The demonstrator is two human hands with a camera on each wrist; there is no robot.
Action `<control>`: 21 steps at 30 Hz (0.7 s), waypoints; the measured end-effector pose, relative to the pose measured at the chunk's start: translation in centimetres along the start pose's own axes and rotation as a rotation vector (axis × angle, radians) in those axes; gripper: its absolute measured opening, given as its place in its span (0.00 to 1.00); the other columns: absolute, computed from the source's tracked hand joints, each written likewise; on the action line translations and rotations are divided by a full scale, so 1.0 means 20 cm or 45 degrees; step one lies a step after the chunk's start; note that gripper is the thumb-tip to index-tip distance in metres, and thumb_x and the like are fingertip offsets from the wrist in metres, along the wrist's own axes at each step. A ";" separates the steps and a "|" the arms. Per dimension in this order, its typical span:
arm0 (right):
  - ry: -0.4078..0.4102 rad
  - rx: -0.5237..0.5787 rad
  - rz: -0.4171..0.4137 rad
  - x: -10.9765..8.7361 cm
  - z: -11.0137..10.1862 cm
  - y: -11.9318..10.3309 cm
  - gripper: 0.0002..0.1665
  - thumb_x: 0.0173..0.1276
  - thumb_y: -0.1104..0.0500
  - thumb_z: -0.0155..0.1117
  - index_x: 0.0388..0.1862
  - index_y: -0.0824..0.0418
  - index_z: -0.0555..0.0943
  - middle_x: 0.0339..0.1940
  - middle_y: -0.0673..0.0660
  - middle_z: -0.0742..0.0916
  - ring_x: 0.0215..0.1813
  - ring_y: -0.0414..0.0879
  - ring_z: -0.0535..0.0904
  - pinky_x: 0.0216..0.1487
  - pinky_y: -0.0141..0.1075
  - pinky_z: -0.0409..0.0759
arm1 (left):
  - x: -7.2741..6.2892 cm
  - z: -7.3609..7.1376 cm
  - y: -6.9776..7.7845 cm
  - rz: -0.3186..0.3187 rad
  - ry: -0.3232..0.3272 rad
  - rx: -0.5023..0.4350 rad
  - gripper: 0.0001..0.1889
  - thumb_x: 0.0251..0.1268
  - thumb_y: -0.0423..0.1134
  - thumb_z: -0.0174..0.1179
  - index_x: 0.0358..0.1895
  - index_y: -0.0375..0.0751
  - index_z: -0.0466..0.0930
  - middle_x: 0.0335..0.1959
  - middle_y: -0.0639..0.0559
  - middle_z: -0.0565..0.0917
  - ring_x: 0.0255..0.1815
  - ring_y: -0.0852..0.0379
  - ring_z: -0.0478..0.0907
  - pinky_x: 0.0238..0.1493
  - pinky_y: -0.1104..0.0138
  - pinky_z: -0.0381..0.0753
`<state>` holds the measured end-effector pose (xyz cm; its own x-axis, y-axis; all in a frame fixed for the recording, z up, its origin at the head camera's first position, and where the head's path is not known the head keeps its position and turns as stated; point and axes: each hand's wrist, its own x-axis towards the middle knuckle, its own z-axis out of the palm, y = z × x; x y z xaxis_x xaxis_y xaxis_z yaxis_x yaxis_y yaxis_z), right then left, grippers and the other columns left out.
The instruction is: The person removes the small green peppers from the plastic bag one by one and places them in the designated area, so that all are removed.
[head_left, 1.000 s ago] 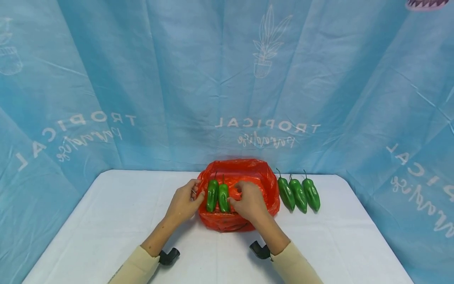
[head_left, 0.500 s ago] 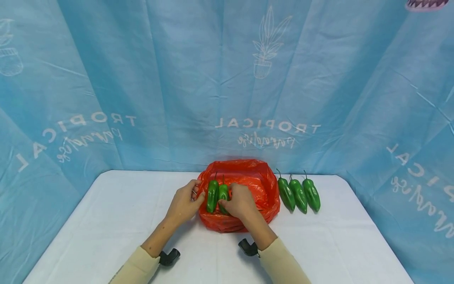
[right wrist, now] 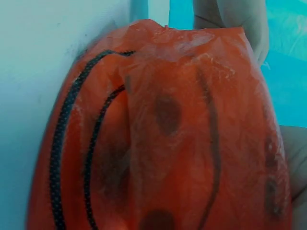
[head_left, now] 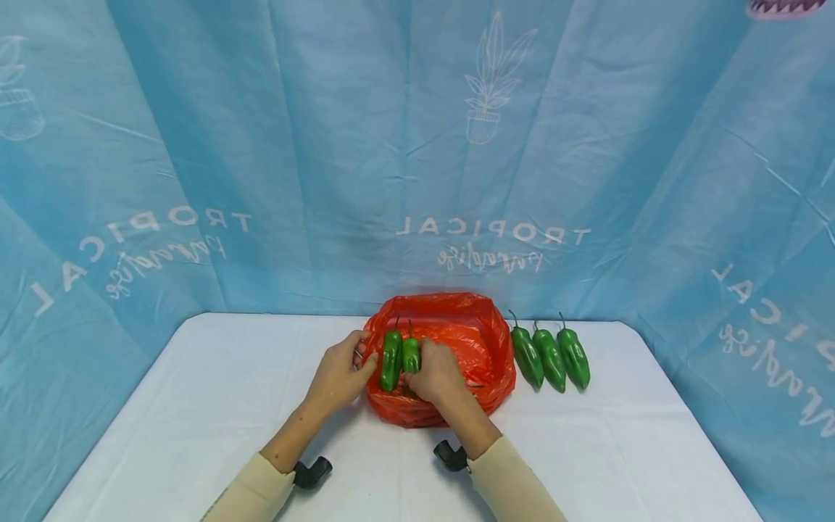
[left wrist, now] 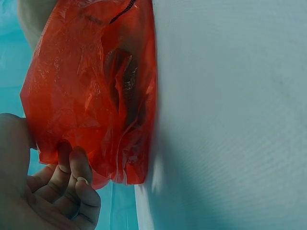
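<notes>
In the head view a red plastic bag point(head_left: 417, 415) stands mouth up on the white table. My left hand point(head_left: 341, 368) is at its left rim; in the left wrist view the thumb lies over the rim and the curled fingers point(left wrist: 80, 165) pinch the film from outside. Inside the bag, at its left side, a green chili pepper point(head_left: 391, 360) lies with its stem away from me. Beside it is a second green chili pepper point(head_left: 411, 354); my right hand point(head_left: 438, 371) reaches over the front rim and grips its lower half, hiding that part.
Several inches right of the bag, three green chili peppers point(head_left: 549, 359) lie side by side on the white table point(head_left: 261, 406). Behind hangs a blue printed curtain point(head_left: 365, 159). Black cord point(right wrist: 57, 143) shows through the bag's translucent wall point(right wrist: 168, 72) in the right wrist view.
My right hand has moved left across the bag and down onto the second chili pepper, its fingers closing round it. The left hand has stayed at the rim.
</notes>
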<state>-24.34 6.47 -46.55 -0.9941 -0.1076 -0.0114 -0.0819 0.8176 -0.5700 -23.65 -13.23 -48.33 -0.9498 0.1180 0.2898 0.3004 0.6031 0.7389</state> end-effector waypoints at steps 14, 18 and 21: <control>0.006 -0.041 0.012 0.02 0.00 0.05 0.21 0.60 0.58 0.83 0.42 0.65 0.80 0.31 0.55 0.80 0.34 0.49 0.78 0.37 0.43 0.84 | 0.00 0.00 0.00 -0.008 -0.003 0.017 0.17 0.70 0.34 0.66 0.59 0.34 0.80 0.34 0.52 0.79 0.32 0.58 0.75 0.35 0.68 0.77; 0.022 -0.062 -0.007 0.03 0.00 0.06 0.19 0.59 0.58 0.83 0.37 0.64 0.80 0.28 0.55 0.80 0.31 0.48 0.77 0.32 0.41 0.81 | 0.00 0.00 -0.01 0.005 0.005 0.017 0.18 0.70 0.34 0.66 0.60 0.34 0.80 0.34 0.53 0.79 0.32 0.58 0.75 0.35 0.68 0.77; 0.030 -0.070 -0.012 0.03 0.00 0.06 0.18 0.59 0.59 0.83 0.34 0.63 0.79 0.26 0.54 0.79 0.30 0.48 0.76 0.29 0.39 0.78 | 0.00 0.00 -0.01 0.015 0.011 0.017 0.18 0.70 0.34 0.66 0.60 0.33 0.80 0.34 0.53 0.80 0.32 0.59 0.76 0.36 0.68 0.78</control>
<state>-24.99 7.39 -47.12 -0.9947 -0.1024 0.0138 -0.0944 0.8463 -0.5243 -23.80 -13.30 -48.52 -0.9454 0.1186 0.3036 0.3103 0.6125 0.7270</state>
